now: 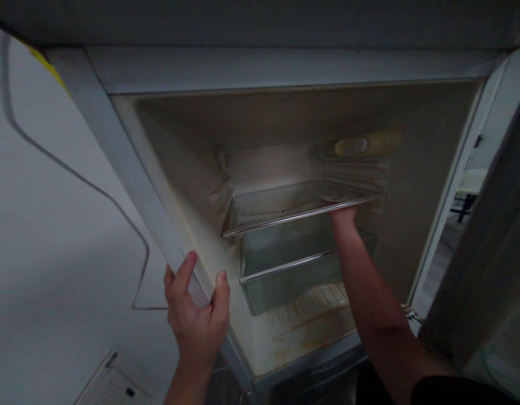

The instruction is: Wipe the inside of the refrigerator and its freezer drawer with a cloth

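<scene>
An open fridge fills the view. My left hand is at its left front edge, thumb and fingers spread apart, against or very close to the frame. My right hand reaches inside, beneath a clear glass shelf with a shiny front rim. That shelf sits tilted, its left front corner lower than its right. Through the glass the right fingers look pale and blurred, so their grip is unclear. Below stands a clear drawer with a light front rim, partly covered by my right forearm.
The fridge floor is ribbed and has brown stains. A yellowish lamp housing is on the inner right wall. At right the fridge door stands open. A cable hangs along the wall, above a white box-like appliance.
</scene>
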`<state>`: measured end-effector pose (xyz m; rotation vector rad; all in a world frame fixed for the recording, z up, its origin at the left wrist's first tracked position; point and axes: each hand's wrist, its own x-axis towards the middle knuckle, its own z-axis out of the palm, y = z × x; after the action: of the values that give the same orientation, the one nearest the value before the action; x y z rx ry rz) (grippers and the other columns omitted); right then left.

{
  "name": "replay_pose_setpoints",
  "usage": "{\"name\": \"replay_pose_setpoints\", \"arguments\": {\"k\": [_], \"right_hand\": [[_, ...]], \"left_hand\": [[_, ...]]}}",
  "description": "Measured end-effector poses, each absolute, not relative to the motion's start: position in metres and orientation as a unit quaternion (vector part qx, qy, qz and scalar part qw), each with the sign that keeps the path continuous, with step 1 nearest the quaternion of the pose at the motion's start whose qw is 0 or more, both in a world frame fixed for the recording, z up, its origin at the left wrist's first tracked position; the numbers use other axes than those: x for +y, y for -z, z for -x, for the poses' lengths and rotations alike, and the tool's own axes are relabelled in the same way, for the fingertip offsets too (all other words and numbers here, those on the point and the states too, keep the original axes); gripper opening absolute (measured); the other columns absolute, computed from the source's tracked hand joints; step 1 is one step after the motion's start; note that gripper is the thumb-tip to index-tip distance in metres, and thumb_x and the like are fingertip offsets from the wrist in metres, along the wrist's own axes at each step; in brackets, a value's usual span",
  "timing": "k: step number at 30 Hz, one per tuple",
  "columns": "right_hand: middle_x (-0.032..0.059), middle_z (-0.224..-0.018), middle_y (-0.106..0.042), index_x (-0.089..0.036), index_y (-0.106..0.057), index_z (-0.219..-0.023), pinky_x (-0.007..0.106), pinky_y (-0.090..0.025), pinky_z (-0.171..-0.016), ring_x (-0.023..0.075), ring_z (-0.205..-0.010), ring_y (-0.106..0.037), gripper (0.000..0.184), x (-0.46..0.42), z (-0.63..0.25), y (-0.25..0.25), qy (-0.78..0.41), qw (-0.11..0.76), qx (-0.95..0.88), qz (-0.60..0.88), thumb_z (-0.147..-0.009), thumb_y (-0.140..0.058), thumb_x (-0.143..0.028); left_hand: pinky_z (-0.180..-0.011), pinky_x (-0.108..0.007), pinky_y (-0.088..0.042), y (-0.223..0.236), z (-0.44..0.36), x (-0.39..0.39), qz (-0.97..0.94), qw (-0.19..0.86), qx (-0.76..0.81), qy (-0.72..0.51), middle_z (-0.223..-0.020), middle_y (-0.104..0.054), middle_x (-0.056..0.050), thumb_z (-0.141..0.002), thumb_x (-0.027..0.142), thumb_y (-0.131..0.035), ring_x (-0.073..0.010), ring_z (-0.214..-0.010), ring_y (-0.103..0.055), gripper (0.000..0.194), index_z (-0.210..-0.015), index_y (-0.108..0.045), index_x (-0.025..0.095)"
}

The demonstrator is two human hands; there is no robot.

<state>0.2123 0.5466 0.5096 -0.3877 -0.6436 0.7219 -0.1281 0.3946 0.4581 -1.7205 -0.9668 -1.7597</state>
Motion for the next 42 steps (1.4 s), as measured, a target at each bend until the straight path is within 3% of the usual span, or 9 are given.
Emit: {"name": "replay_pose_setpoints", "arguments": {"k": [4, 10, 15, 19, 24, 28, 31, 35, 42], "right_hand": [[0.0015, -0.076, -0.068, -0.028, -0.069, -0.092, 0.040, -0.056, -0.080, 0.0176, -0.075, -0.066, 0.042, 0.513, -0.217, -0.507, -0.420, 0.888, -0.186, 0.023, -0.091, -0.027, -0.030], [0.0005, -0.082, -0.071, -0.024, -0.066, -0.095, 0.037, -0.055, -0.086, 0.0163, -0.083, -0.066, 0.030, 0.502, -0.059, -0.483, -0.585, 0.749, -0.308, 0.050, -0.095, -0.038, -0.033], [0.0062, -0.118, -0.069, -0.020, -0.066, -0.111, 0.038, -0.035, -0.117, 0.0204, -0.124, -0.056, 0.038, 0.456, 0.035, -0.441, -0.441, 0.682, -0.563, 0.152, -0.094, -0.050, -0.049], [0.0066, -0.143, -0.055, -0.026, -0.054, -0.139, 0.037, -0.033, -0.119, 0.0195, -0.136, -0.048, 0.050, 0.399, 0.031, -0.425, -0.361, 0.624, -0.675, 0.153, -0.102, -0.028, -0.048], [0.0023, -0.163, -0.028, -0.030, -0.020, -0.159, 0.042, -0.015, -0.128, 0.0206, -0.153, -0.021, 0.060, 0.377, 0.009, -0.424, -0.244, 0.561, -0.766, 0.198, -0.102, -0.022, -0.049], [0.0076, -0.163, -0.027, -0.022, -0.024, -0.159, 0.047, -0.010, -0.128, 0.0221, -0.153, -0.017, 0.061, 0.415, 0.014, -0.424, -0.228, 0.543, -0.764, 0.263, -0.103, -0.016, -0.045], [0.0108, -0.161, -0.030, -0.018, -0.035, -0.152, 0.048, -0.013, -0.126, 0.0230, -0.153, -0.015, 0.057, 0.467, 0.021, -0.431, -0.248, 0.518, -0.752, 0.324, -0.102, -0.024, -0.041], [0.0053, -0.145, -0.054, -0.023, -0.056, -0.133, 0.042, -0.023, -0.123, 0.0182, -0.144, -0.036, 0.042, 0.537, 0.025, -0.454, -0.291, 0.501, -0.744, 0.334, -0.099, -0.031, -0.023], [0.0118, -0.133, -0.064, -0.011, -0.064, -0.123, 0.035, -0.040, -0.111, 0.0198, -0.129, -0.052, 0.035, 0.614, 0.015, -0.497, -0.372, 0.505, -0.702, 0.336, -0.091, -0.054, -0.022]], "left_hand": [[-0.116, -0.044, -0.039, -0.459, 0.127, 0.393, 0.628, 0.231, -0.362, 0.648, -0.136, -0.054, -0.011, -0.079, 0.017, -0.075, -0.0264, -0.137, -0.047, 0.079, -0.150, -0.041, 0.023], [-0.118, -0.048, -0.035, -0.457, 0.129, 0.395, 0.634, 0.219, -0.356, 0.651, -0.137, -0.053, -0.012, -0.080, 0.015, -0.075, -0.0282, -0.139, -0.045, 0.080, -0.150, -0.038, 0.024], [-0.119, -0.047, -0.034, -0.456, 0.130, 0.395, 0.636, 0.219, -0.362, 0.645, -0.138, -0.053, -0.011, -0.081, 0.017, -0.073, -0.0271, -0.139, -0.045, 0.078, -0.150, -0.038, 0.024], [-0.118, -0.045, -0.036, -0.456, 0.131, 0.394, 0.630, 0.211, -0.376, 0.646, -0.138, -0.054, -0.011, -0.082, 0.022, -0.072, -0.0261, -0.138, -0.046, 0.070, -0.146, -0.043, 0.022], [-0.121, -0.046, -0.031, -0.455, 0.131, 0.393, 0.627, 0.207, -0.379, 0.648, -0.136, -0.056, -0.010, -0.084, 0.024, -0.070, -0.0265, -0.140, -0.044, 0.066, -0.144, -0.044, 0.024], [-0.117, -0.047, -0.036, -0.455, 0.129, 0.393, 0.632, 0.193, -0.376, 0.650, -0.141, -0.053, -0.012, -0.085, 0.024, -0.070, -0.0275, -0.139, -0.046, 0.069, -0.147, -0.040, 0.023], [-0.118, -0.046, -0.036, -0.456, 0.128, 0.393, 0.634, 0.209, -0.371, 0.646, -0.142, -0.052, -0.012, -0.085, 0.025, -0.070, -0.0272, -0.140, -0.044, 0.070, -0.148, -0.039, 0.023], [-0.118, -0.043, -0.035, -0.457, 0.128, 0.393, 0.637, 0.223, -0.361, 0.643, -0.141, -0.052, -0.011, -0.085, 0.022, -0.070, -0.0254, -0.140, -0.044, 0.071, -0.148, -0.038, 0.024], [-0.119, -0.046, -0.034, -0.455, 0.131, 0.394, 0.638, 0.238, -0.362, 0.637, -0.139, -0.053, -0.010, -0.084, 0.020, -0.070, -0.0260, -0.139, -0.044, 0.073, -0.149, -0.038, 0.026]]}}
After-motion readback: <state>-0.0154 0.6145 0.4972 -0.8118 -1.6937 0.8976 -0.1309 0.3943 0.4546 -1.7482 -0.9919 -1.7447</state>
